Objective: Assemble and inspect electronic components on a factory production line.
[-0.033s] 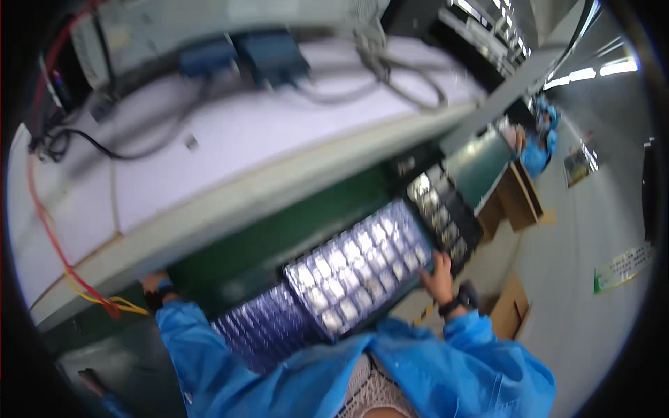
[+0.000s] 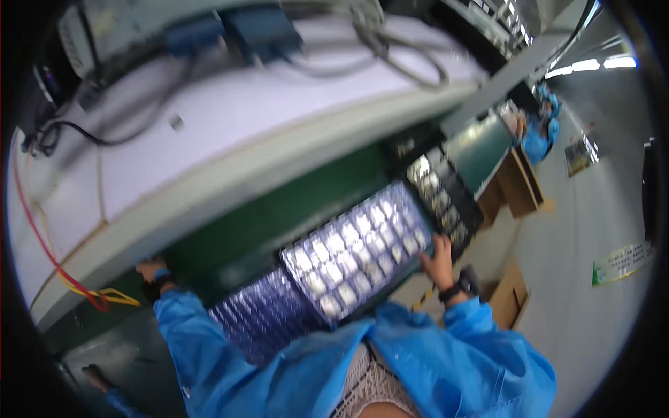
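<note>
My right hand, with a black watch on its wrist, grips the right edge of a clear blister tray filled with rows of small shiny parts. Below and left of it lies a second tray with a purple tint. A black tray with similar parts sits just beyond the clear one. My left hand, with a black wristband, reaches under the edge of the white bench; its fingers are hidden. Both my sleeves are blue.
A white bench top above carries grey cables and blue connectors. Red and yellow wires hang at its left end. A green surface lies under the bench edge. Cardboard boxes and another person in blue are at the right.
</note>
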The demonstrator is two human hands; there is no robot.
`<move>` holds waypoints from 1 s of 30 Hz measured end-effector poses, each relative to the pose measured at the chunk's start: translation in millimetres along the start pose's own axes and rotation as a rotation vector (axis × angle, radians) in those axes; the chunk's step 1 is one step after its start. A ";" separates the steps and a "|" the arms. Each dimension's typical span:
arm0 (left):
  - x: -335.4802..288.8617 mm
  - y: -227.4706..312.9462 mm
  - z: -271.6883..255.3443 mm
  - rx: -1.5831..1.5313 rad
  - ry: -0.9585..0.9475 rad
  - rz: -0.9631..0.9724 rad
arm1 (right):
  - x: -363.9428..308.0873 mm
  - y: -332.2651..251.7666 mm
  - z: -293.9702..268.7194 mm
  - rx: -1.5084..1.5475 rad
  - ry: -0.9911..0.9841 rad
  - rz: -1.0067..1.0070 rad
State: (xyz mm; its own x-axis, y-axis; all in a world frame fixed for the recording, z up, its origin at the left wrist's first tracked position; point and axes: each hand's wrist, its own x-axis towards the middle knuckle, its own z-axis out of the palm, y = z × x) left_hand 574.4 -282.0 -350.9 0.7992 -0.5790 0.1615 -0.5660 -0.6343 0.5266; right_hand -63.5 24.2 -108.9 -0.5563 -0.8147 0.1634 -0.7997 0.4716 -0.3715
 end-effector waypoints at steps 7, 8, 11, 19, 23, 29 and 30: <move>-58.0 54.0 -60.4 -0.481 -0.087 -0.169 | 32.4 -24.9 17.9 0.424 -0.216 0.156; -64.6 49.5 -70.5 -0.748 -0.069 -0.178 | 32.8 -26.0 24.4 0.455 -0.303 0.134; -106.8 59.0 -139.0 -1.136 -0.417 -0.271 | 21.2 -40.2 42.6 0.394 -0.397 -0.059; -271.3 89.7 -290.9 -1.372 -0.717 -0.267 | 8.6 -50.4 60.5 0.392 -0.457 -0.455; -358.4 138.3 -313.5 -1.369 -0.884 -0.338 | 24.7 -32.4 50.6 0.480 -0.504 -0.463; -452.5 195.1 -331.3 -1.466 -1.051 -0.295 | 73.7 -18.5 7.3 0.933 -0.686 -0.168; -464.0 202.6 -334.2 -1.460 -1.089 -0.284 | 80.9 -20.2 -10.0 1.001 -0.680 -0.149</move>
State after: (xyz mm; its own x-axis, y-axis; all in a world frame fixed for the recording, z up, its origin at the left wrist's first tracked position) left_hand 156.6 29.3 -40.2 0.0228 -0.9585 -0.2843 0.6256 -0.2081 0.7519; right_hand -94.6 -47.9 -79.1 -0.0020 -0.9907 -0.1361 -0.1516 0.1348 -0.9792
